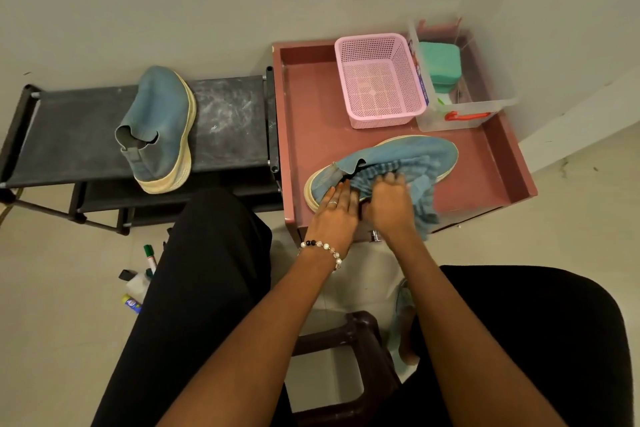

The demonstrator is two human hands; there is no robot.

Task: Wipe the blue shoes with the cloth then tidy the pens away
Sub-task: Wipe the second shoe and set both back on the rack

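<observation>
- Nearest cam: person's knees in black trousers [207,270], both forearms reaching fwd over a dark plastic stool [360,333].
- Right hand [391,201]: fingers curled down into the blue striped cloth [412,177], bunching it & pressing it on the shoe's upper. Fingertips blurred, so exact grip can't be told beyond that.
- Left hand [334,210]: fingers straight, laid flat vs the heel side of the shoe, steadying it; ring on 1 finger, bead bracelet [323,250] at wrist.
- Shoe in hand [426,149]: blue slip-on, cream sole, lying on its side on the reddish-brown tray-top table [311,97], toe to the right, cloth draped over its middle & hanging off the table's near edge.
- 2nd blue shoe [159,128]: on the black rack [69,135] to the left, well apart from hands, leaning on its side. Can't tell if wiped or not.
- Pens [149,255]: green-capped marker & a few others on the floor by the left knee, partly hidden behind the leg; not yet tidied.
- Pink mesh basket [379,80] at table's back, nothing visible in it; clear plastic box [464,114] just beside, holding a green case [440,66].
- Progress, my read: mid-wipe on 1 shoe. Left: finish it, maybe the 2nd shoe, then all the pens, likely into basket or box.
</observation>
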